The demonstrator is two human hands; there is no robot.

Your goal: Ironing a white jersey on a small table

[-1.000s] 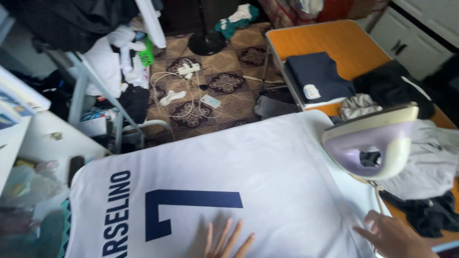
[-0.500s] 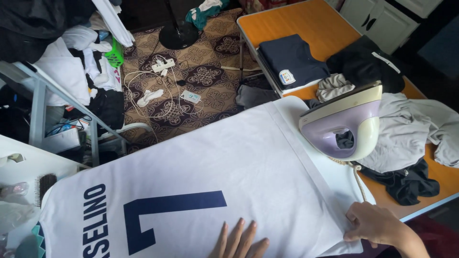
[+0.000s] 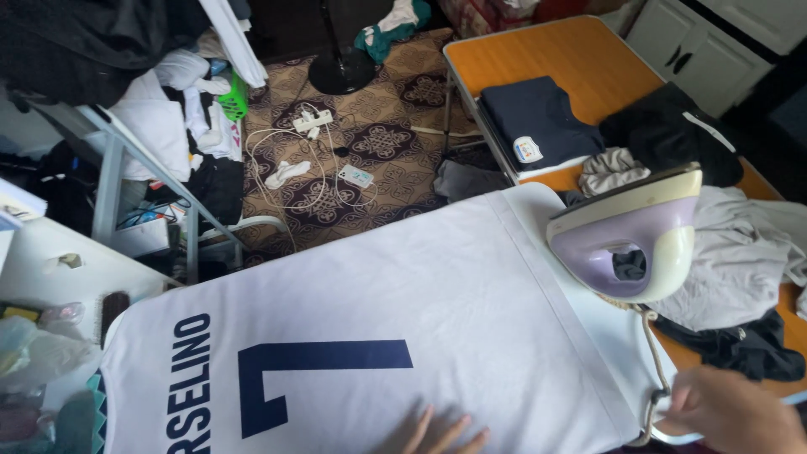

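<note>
1. Since half a second ago: right hand point(image 3: 731, 412) off the hem corner of the white shirt point(image 3: 437, 286) and now out past the end of the ironing board point(image 3: 609, 332); left hand point(image 3: 445, 437) lower in view, showing fingertips only.
2. Far left: metal rack point(image 3: 109, 168) heaped with white and dark clothes, hairbrush point(image 3: 113, 307) on a white surface below it. On the patterned carpet point(image 3: 378, 143) beyond, a power strip point(image 3: 307, 120) with loose white cables.
3. Centre: white shirt spread back-up along the ironing board, dark blue lettering and a numeral facing up, hem towards the board's right end. Looks flat and largely smooth where visible.
4. Bottom centre: left hand resting on the shirt, fingers point(image 3: 424, 420) spread flat, gripping nothing.
5. Right of the hem: purple and cream iron point(image 3: 630, 240) standing upright on its heel at the board's end, soleplate off the cloth, cord point(image 3: 651, 353) trailing down towards the right hand.
6. Bottom right: right hand blurred, just beside the cord; cannot tell whether its fingers are closed on anything.
7. Far right: orange worktop point(image 3: 572, 59) carrying a folded dark blue garment point(image 3: 542, 122), a black garment point(image 3: 672, 130) and a crumpled grey one point(image 3: 731, 252).
8. Judged by this: one piece folded, the shirt laid out with the iron parked, several crumpled pieces untouched.
</note>
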